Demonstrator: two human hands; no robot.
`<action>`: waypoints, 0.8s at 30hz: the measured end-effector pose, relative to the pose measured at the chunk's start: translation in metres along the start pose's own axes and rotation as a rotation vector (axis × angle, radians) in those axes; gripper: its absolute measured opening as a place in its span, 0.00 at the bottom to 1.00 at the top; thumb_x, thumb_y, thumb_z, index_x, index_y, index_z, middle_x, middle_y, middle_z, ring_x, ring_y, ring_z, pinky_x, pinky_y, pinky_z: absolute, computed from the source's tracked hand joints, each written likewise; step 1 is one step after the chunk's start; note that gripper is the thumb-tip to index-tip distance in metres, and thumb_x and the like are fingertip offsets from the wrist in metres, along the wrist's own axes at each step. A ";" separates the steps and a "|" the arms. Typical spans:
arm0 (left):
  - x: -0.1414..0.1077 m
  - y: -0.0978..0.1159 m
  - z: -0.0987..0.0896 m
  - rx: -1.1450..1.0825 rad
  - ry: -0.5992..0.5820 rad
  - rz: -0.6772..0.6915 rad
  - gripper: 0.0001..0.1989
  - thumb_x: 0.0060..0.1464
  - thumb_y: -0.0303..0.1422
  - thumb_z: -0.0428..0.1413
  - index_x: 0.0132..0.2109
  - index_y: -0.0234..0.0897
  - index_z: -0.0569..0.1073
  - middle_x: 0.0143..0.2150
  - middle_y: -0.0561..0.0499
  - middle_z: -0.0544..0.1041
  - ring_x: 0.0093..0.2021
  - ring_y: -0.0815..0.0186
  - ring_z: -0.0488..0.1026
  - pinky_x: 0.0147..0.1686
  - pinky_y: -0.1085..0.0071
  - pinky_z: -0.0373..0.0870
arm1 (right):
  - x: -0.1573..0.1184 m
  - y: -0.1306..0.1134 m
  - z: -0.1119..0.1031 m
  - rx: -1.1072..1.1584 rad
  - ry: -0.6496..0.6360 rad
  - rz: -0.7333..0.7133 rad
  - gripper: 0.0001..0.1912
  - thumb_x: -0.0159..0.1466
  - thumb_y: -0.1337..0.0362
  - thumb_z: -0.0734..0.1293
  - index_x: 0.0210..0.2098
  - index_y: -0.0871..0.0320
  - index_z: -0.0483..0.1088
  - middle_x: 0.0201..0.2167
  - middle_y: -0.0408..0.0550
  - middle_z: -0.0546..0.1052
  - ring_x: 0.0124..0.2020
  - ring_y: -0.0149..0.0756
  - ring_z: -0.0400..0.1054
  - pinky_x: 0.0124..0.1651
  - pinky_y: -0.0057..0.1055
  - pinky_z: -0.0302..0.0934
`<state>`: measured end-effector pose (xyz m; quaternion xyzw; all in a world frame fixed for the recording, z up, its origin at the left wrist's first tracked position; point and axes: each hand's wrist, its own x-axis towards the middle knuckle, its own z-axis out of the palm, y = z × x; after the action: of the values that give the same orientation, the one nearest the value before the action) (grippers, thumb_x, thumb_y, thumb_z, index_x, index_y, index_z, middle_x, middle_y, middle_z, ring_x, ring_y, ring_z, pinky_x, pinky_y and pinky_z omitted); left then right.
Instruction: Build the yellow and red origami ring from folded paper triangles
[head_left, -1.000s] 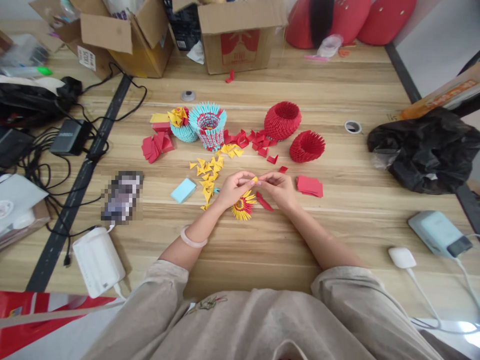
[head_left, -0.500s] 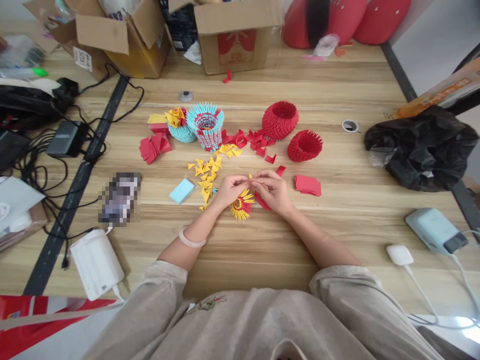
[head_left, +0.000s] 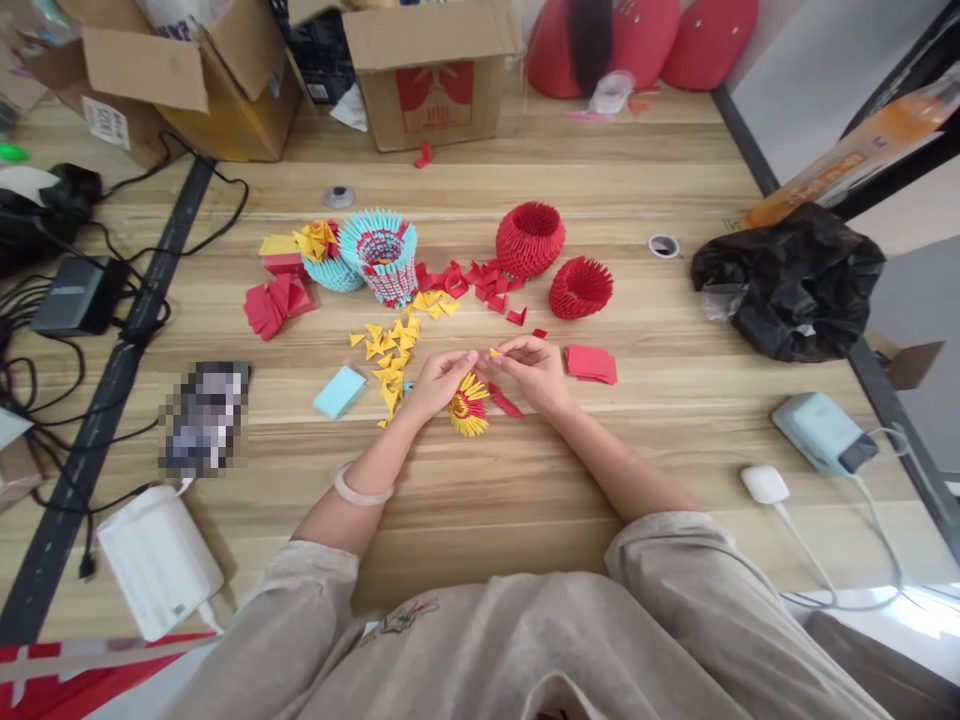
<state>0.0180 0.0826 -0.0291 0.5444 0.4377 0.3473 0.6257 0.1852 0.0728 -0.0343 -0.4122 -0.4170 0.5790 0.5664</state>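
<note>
My right hand [head_left: 534, 372] pinches a small yellow folded paper triangle [head_left: 495, 352] between thumb and fingertips. Just left of it, my left hand [head_left: 441, 384] has thumb and forefinger pressed together; whether anything is between them is too small to tell. Under the hands lies a round red and yellow piece of interlocked folded paper [head_left: 470, 418], its yellow points fanning outward. Loose yellow triangles [head_left: 390, 362] are scattered to the left of my left hand. A red paper strip [head_left: 507, 402] lies by my right hand, partly hidden.
Behind the hands stand a blue and red paper vase [head_left: 390, 278], a round red paper pot [head_left: 529, 242] and a smaller red one [head_left: 582, 290]. Red slips [head_left: 591, 364] lie right, a pale blue stack [head_left: 340, 392] left. A phone [head_left: 206, 415] and white power bank [head_left: 160, 562] sit farther left.
My hands have drawn slightly apart, and the yellow triangle now shows in my right fingertips. The whole view has shifted, so the table things appear farther left.
</note>
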 end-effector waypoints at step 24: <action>0.001 -0.001 -0.017 -0.201 -0.030 0.030 0.23 0.30 0.30 0.69 0.39 0.33 0.76 0.34 0.51 0.77 0.33 0.68 0.72 0.37 0.72 0.71 | 0.006 -0.018 -0.015 0.205 -0.138 0.274 0.10 0.43 0.63 0.77 0.25 0.56 0.77 0.28 0.42 0.79 0.27 0.26 0.72 0.36 0.27 0.68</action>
<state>0.0024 0.0899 -0.0309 0.4905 0.3832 0.3905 0.6783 0.2048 0.0794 -0.0217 -0.3647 -0.3334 0.7172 0.4914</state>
